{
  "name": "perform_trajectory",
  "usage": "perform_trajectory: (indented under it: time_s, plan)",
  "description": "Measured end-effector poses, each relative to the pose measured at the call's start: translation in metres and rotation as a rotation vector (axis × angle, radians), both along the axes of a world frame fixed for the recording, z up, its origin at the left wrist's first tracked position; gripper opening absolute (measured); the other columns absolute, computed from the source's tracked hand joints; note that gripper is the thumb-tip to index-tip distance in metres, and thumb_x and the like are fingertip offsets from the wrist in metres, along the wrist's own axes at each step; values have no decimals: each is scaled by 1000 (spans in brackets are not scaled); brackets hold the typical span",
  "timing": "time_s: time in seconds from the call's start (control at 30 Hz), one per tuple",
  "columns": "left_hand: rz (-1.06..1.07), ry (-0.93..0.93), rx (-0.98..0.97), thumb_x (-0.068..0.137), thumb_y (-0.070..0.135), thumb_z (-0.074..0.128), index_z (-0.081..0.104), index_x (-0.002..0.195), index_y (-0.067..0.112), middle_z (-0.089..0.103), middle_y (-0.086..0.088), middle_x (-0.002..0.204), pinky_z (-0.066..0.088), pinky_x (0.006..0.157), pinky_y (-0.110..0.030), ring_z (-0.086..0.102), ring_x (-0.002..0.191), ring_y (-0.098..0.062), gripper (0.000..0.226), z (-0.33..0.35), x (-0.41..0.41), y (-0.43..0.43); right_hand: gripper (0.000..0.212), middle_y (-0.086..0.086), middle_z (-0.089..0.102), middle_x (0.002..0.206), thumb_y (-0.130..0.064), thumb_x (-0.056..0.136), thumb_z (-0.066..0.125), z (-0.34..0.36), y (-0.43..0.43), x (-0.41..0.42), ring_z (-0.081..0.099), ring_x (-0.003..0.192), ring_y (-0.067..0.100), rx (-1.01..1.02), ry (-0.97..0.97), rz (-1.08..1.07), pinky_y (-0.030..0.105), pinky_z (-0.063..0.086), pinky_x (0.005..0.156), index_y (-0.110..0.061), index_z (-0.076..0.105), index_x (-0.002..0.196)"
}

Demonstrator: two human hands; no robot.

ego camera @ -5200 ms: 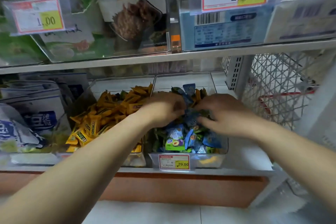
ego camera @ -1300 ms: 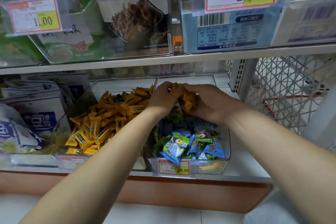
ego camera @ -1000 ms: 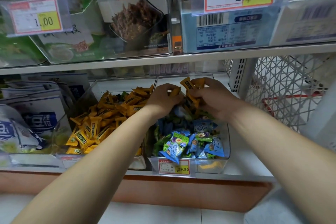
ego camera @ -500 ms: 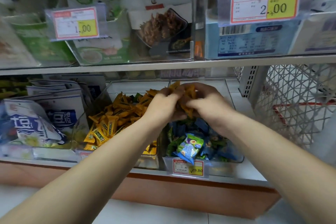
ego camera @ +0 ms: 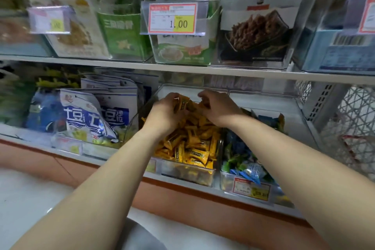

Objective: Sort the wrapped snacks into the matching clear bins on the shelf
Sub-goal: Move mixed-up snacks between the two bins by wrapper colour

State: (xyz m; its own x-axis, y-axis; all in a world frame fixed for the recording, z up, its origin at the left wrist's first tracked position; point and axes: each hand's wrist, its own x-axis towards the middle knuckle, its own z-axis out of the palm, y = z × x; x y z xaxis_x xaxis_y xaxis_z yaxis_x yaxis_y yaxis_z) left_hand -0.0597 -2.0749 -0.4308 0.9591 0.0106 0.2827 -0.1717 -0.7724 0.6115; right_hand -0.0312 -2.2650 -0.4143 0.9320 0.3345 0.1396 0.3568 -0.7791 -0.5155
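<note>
Snacks (ego camera: 192,142): crinkly orange pillows, clear bin (ego camera: 188,174)

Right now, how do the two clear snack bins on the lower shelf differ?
The left bin holds yellow snacks; the right bin holds blue and green snacks.
The left hand and right hand grip yellow snacks above the left bin; no hand is over the right bin.
The right bin's front shows a red-and-yellow price tag; the left bin's front centre has none.
Shared: both clear, side by side on the shelf.
</note>
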Motion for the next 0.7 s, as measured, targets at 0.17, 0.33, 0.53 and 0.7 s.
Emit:
perform_trajectory:
  time_s: [0.17, 0.33, 0.53, 0.7]
  plan:
    - [27, -11, 158, 91, 46, 65, 34, 153, 21, 45, -8, 151, 44, 106, -39, 48, 134, -26, 74, 7, -2, -2, 35, -5, 64, 119, -49, 95, 54, 9, -28, -28, 60, 106, 16, -46, -88, 50, 33, 50, 88, -27, 64, 120]
    - [-105, -209, 204, 91, 43, 62, 61, 130, 24, 61, -1, 129, 48, 92, -31, 58, 114, -20, 43, 26, -30, -30, 41, -27, 62, 109, -64, 84, 45, 2, -95, -96, 56, 101, -8, -75, -88, 182, 7, 39, 77, -42, 66, 112]
    - [-287, -27, 397, 88, 52, 63, 48, 140, 27, 57, 2, 136, 46, 98, -31, 53, 123, -17, 59, -2, -58, -78, 63, -12, 58, 134, -75, 87, 28, -28, -137, -100, 54, 118, 12, -496, -25, 177, 35, 48, 94, -46, 45, 140]
    - [-232, -27, 375, 86, 51, 65, 48, 138, 28, 58, 1, 133, 45, 94, -30, 53, 121, -18, 60, -6, -53, -86, 42, -10, 61, 126, -54, 96, 39, -32, -153, -89, 55, 115, 21, -609, -255, 40, 35, 47, 92, -43, 53, 133]
